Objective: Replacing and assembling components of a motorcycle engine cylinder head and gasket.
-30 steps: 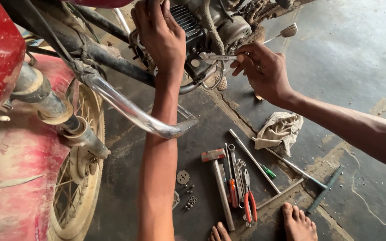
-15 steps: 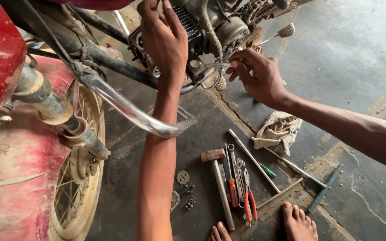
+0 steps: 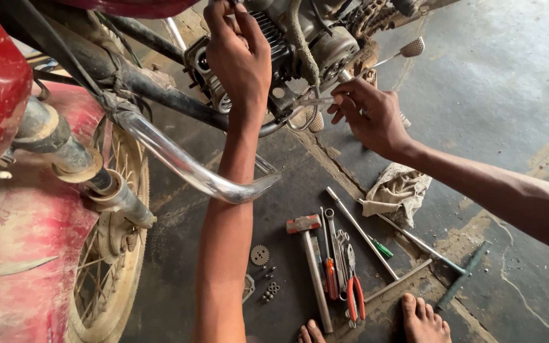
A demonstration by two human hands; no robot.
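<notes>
Down from my head camera, my left hand is laid over the finned engine of the motorcycle, fingers curled and pressed on the cylinder; whether they grip anything underneath I cannot tell. My right hand is just beside it, at the engine's lower right side, fingers pinched on a thin metal tool whose tip points into the engine casing. It looks like a slim wrench or rod, though its end is hidden against the metal.

A chromed crash bar curves across in front of my left forearm, and the spoked front wheel stands at the left edge under the red fender.

On the concrete floor near my feet lie a hammer with a red head, red-handled pliers, several spanners, a green-handled screwdriver, a long T-handled wrench and a small gear. A crumpled rag sits below my right wrist.
</notes>
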